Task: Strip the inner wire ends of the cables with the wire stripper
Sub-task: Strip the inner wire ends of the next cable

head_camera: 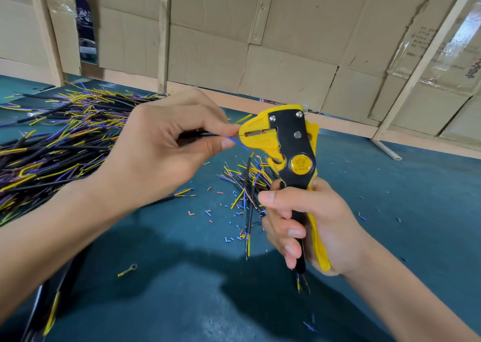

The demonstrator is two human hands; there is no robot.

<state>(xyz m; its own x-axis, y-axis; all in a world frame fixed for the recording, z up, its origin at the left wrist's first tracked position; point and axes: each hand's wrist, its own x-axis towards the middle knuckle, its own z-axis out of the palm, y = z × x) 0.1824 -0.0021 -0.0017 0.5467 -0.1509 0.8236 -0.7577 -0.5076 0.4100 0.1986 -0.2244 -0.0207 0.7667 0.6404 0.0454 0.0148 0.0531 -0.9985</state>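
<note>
Left hand [156,144] pinches a black cable [192,134] between thumb and curled fingers, close to its end, so the short inner wires stay stiff and can be steered. One reddish inner wire [236,135] is fed into the slot of the yellow head of the wire stripper [283,144]; the blue inner wire [238,143] is splayed below and outside the slot, likely to keep it clear of the blades. Right hand [309,227] is wrapped around both handles of the stripper, fingers curled on the black handle, palm against the yellow one; tool is held upright with its head level with the cable end. The handles sit close together; whether the squeeze is complete cannot be told. Judgement: the step in hand is stripping this one conductor. On the blue-green table [390,185], a large heap of cables [59,138] lies to the left, and a smaller bundle [247,177] lies under the tool, seemingly the finished ones, though that is not certain. Small insulation offcuts [208,213], red and blue, are scattered below the working point. A ring terminal [128,269] lies apart nearer the person. Cardboard sheets [286,29] line the wall behind.
</note>
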